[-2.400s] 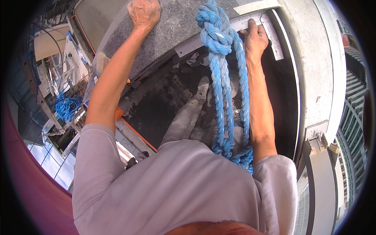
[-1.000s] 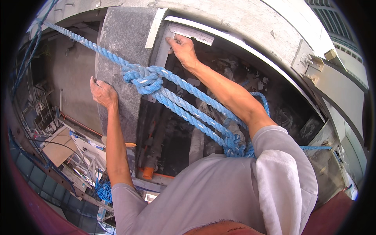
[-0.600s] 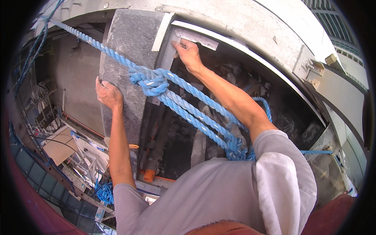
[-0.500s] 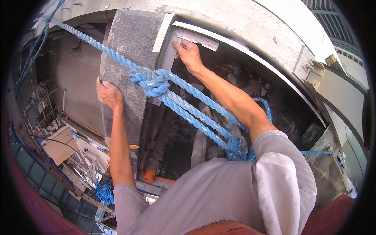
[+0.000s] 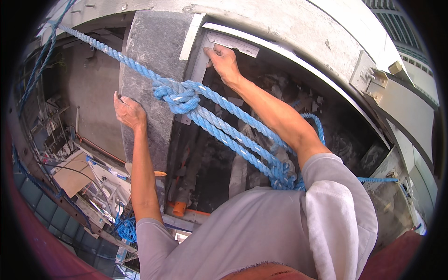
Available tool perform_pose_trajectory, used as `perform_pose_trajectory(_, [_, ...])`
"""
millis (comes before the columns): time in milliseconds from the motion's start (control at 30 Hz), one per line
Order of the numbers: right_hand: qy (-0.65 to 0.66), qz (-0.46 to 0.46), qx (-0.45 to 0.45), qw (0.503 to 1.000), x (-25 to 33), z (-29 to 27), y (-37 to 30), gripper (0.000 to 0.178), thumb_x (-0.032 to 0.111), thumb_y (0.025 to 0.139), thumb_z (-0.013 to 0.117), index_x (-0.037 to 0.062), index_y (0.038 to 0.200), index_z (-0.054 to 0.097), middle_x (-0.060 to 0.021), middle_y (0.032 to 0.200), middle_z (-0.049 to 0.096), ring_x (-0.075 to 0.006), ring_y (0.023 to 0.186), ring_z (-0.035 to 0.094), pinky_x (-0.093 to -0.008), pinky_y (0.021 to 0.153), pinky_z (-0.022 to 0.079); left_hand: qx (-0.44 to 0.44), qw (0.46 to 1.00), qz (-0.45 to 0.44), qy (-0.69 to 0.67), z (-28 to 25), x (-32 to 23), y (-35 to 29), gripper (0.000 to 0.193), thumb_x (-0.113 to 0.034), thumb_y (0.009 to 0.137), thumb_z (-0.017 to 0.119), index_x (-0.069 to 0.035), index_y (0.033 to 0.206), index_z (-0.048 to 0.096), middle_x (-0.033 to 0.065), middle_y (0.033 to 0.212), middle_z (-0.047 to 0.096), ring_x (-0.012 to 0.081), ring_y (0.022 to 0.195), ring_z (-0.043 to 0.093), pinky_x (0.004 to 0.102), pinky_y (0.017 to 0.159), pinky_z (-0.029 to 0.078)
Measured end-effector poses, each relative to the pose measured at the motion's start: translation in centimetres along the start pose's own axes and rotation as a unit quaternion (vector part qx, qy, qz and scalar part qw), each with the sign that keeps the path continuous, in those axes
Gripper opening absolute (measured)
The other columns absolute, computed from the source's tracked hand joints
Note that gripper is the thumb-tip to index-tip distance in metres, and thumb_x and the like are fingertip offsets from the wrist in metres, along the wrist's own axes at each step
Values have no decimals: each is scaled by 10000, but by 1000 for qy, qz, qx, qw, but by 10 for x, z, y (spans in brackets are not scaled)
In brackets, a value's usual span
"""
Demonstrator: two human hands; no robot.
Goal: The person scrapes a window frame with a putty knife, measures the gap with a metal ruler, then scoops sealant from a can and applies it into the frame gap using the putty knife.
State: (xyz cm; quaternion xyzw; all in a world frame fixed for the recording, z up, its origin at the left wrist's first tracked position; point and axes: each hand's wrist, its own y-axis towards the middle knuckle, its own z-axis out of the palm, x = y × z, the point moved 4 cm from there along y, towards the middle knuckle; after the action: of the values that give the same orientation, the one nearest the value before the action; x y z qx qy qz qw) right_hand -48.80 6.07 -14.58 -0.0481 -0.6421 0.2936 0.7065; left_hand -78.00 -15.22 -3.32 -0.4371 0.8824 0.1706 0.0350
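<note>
A grey stone slab stands upright in front of me. My left hand is closed over its left edge, fingers curled round the side. To the slab's right, a flat pale L-shaped metal piece sits in the upper corner of a dark opening. My right hand pinches its inner edge, thumb and fingers bent; the fingertips are partly hidden. A thick blue rope with a large knot crosses in front of the slab, between my hands, and passes under my right arm.
A concrete ledge curves above the opening. An orange pipe end shows low inside. Loose blue rope and scattered boards lie far below on the left. A metal bracket juts out at right. A white towel hangs over my right shoulder.
Both hands keep their places on the slab and the metal piece. The view has shifted only very slightly.
</note>
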Motion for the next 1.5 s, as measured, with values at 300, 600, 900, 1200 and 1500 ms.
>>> perform_pose_trajectory(300, [26, -4, -12, 1000, 2, 3, -1, 304, 272, 1037, 773, -6, 919, 740, -35, 766, 680, -141, 666, 690, -311, 653, 477, -2, 1000, 2, 3, 0, -1, 1, 497, -297, 1132, 484, -57, 1552, 596, 199, 1483, 686, 395, 1357, 648, 538, 1182, 431])
perform_pose_trajectory(600, [13, 9, 0, 1000, -2, 1, 1, 303, 282, 1044, 769, -6, 950, 752, -39, 789, 692, -145, 686, 691, -312, 665, 486, -9, 1000, 12, 1, 1, 0, 2, 491, -289, 1129, 490, -38, 1535, 606, 209, 1460, 697, 402, 1346, 652, 527, 1163, 458])
perform_pose_trajectory(900, [7, 9, -1, 1000, 0, 1, 0, 308, 283, 1045, 769, -9, 949, 747, -39, 808, 705, -150, 681, 695, -311, 663, 489, -9, 1000, 13, 0, 0, -1, 1, 489, -273, 1122, 499, -27, 1531, 606, 212, 1465, 695, 403, 1350, 651, 528, 1167, 460])
perform_pose_trajectory(1200, [15, -2, -3, 1000, 6, 0, -2, 326, 300, 1034, 785, 6, 905, 729, -34, 765, 674, -143, 670, 704, -306, 632, 451, -11, 1000, 14, 7, -3, -5, 1, 494, -264, 1117, 507, -11, 1529, 605, 227, 1465, 693, 413, 1345, 655, 517, 1163, 471])
perform_pose_trajectory(1500, [-5, -4, 10, 1000, 3, -5, 2, 338, 307, 1026, 793, 10, 882, 717, -27, 738, 642, -139, 664, 703, -314, 620, 434, -6, 1000, 8, -1, -5, -8, 3, 503, -284, 1116, 497, -11, 1524, 607, 233, 1483, 680, 417, 1377, 634, 521, 1188, 453])
